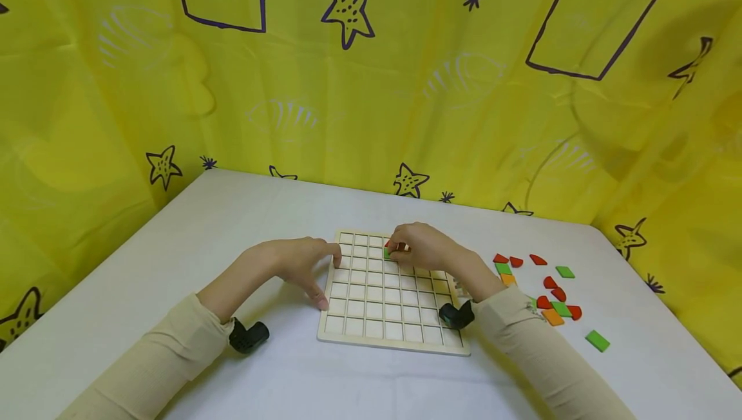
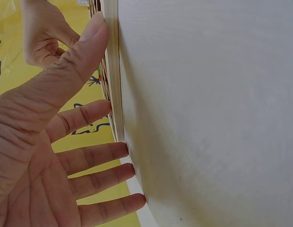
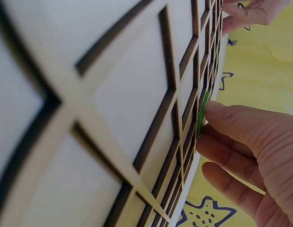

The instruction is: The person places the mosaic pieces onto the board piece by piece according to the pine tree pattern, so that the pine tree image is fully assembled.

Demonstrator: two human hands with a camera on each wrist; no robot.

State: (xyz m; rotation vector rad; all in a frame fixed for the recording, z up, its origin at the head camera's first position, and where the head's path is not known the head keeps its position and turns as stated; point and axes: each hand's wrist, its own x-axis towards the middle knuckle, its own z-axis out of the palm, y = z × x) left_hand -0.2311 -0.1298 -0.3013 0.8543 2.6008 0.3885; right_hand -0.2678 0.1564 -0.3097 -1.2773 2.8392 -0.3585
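A pale wooden grid board lies flat on the white table. My left hand rests along the board's left edge; the left wrist view shows its thumb against the rim and its fingers extended. Over the far part of the grid, my right hand pinches a green tile between thumb and fingers. The tile stands on edge at the grid in the right wrist view; whether it sits inside a cell I cannot tell. Just beyond the green tile, a red piece shows partly, the rest hidden by my fingers.
Right of the board lie loose red pieces, green tiles and orange tiles, some partly under my right sleeve. A yellow curtain with sea drawings surrounds the white table. Each wrist wears a black camera.
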